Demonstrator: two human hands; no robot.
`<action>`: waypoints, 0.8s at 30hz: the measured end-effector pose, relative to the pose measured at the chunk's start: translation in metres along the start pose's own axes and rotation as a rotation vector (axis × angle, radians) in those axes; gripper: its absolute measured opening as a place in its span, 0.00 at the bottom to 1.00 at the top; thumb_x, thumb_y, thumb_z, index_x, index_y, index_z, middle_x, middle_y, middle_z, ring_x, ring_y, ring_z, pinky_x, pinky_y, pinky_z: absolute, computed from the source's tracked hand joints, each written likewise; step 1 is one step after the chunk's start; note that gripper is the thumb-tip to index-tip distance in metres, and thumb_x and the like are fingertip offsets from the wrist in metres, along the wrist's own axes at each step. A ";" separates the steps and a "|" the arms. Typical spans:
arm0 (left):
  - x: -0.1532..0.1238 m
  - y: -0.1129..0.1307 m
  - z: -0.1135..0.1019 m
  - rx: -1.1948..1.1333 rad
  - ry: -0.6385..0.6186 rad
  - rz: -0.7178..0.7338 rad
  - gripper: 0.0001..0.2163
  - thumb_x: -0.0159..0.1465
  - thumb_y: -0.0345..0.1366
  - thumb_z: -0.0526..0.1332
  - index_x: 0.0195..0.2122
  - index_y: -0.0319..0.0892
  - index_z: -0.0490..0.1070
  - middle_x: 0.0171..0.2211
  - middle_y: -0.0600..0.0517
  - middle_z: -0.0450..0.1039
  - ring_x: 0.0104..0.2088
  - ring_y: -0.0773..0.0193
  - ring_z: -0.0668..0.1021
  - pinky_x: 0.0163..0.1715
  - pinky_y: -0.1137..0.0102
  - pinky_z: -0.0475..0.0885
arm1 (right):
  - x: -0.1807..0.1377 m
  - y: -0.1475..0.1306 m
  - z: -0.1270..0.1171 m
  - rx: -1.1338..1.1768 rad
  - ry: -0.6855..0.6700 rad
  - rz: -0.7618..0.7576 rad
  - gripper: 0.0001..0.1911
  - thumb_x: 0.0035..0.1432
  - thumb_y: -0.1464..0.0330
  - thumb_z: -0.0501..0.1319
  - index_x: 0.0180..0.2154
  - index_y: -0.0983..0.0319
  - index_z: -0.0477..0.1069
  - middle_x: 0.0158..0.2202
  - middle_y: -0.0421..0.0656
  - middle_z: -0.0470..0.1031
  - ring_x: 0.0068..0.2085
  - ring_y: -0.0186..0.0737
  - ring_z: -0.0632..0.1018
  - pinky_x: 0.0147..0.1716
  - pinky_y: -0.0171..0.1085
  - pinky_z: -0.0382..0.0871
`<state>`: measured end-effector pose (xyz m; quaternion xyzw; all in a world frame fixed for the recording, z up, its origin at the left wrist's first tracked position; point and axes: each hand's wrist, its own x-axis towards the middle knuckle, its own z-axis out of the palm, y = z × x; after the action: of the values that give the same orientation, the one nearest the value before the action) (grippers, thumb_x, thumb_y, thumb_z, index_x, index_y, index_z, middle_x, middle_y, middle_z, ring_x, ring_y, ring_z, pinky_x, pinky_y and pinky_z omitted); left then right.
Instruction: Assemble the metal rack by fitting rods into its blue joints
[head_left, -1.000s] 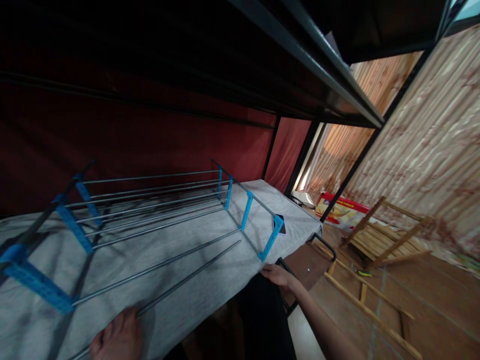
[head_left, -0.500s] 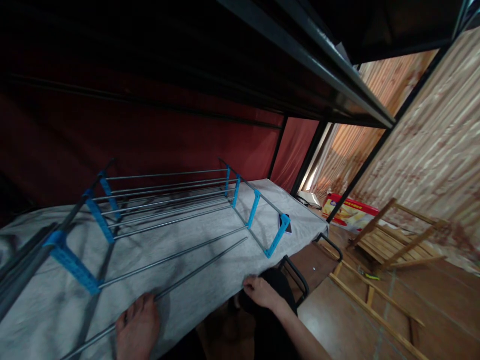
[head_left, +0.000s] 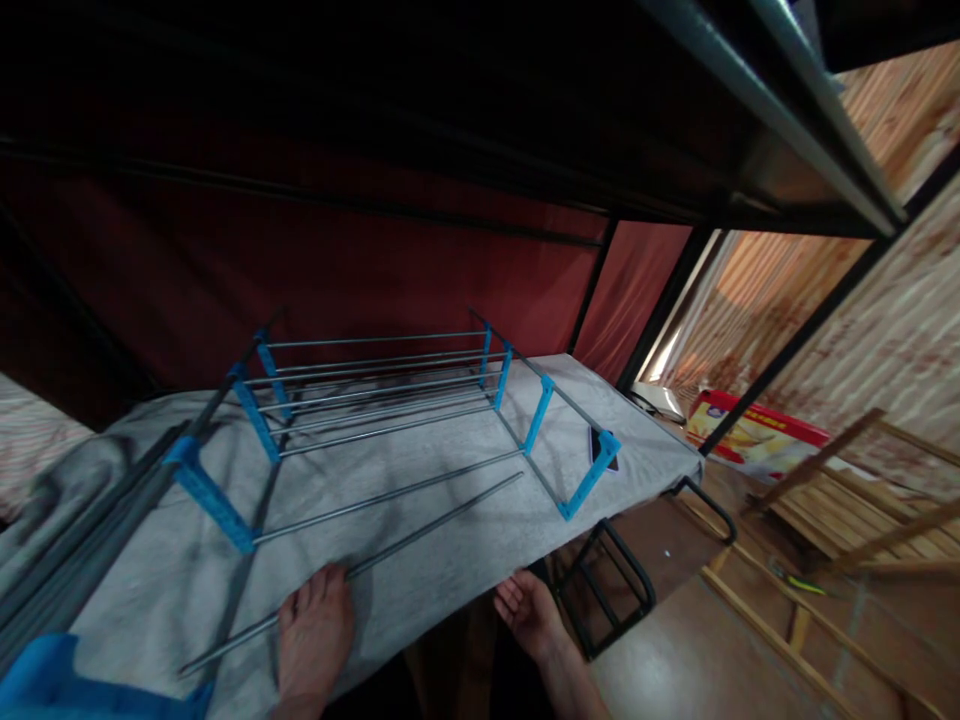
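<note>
A rack of thin metal rods (head_left: 375,400) joined by blue plastic brackets (head_left: 592,485) lies on a grey cloth-covered bed (head_left: 465,540). My left hand (head_left: 315,635) rests flat on a loose metal rod (head_left: 420,530) near the bed's front edge, fingers stretched out. My right hand (head_left: 529,615) hangs just off the bed's edge, palm up, fingers loosely apart and holding nothing. A dark phone (head_left: 604,450) lies on the cloth behind the nearest blue bracket.
A dark upper bunk frame (head_left: 750,90) runs overhead. Red curtain (head_left: 375,270) hangs behind. A black metal stool frame (head_left: 607,580) stands below the bed's edge. A red and yellow box (head_left: 757,435) and wooden frames (head_left: 847,500) lie on the floor at right.
The view has swung right and down. My right hand has come off the bed's edge and turned palm up. My left hand stays on the loose rod.
</note>
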<state>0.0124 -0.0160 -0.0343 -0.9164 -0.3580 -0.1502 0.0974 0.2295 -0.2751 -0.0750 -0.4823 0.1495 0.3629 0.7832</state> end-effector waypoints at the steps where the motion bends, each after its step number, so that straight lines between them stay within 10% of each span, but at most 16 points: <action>1: 0.000 0.000 -0.001 -0.012 0.001 -0.006 0.21 0.69 0.27 0.50 0.57 0.35 0.78 0.53 0.37 0.81 0.53 0.48 0.78 0.58 0.55 0.65 | 0.001 -0.002 0.002 -0.018 -0.003 -0.013 0.15 0.44 0.59 0.67 0.31 0.54 0.64 0.30 0.39 0.78 0.35 0.40 0.82 0.50 0.45 0.77; 24: -0.007 0.006 0.000 -0.145 0.010 -0.114 0.21 0.70 0.20 0.52 0.58 0.37 0.79 0.56 0.40 0.81 0.56 0.51 0.81 0.61 0.56 0.68 | 0.030 -0.004 -0.004 0.154 0.073 0.097 0.14 0.33 0.67 0.67 0.19 0.53 0.61 0.17 0.33 0.67 0.23 0.40 0.74 0.35 0.47 0.79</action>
<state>0.0116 -0.0252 -0.0377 -0.8984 -0.3973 -0.1856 0.0237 0.2539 -0.2670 -0.0922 -0.4257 0.2287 0.3699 0.7935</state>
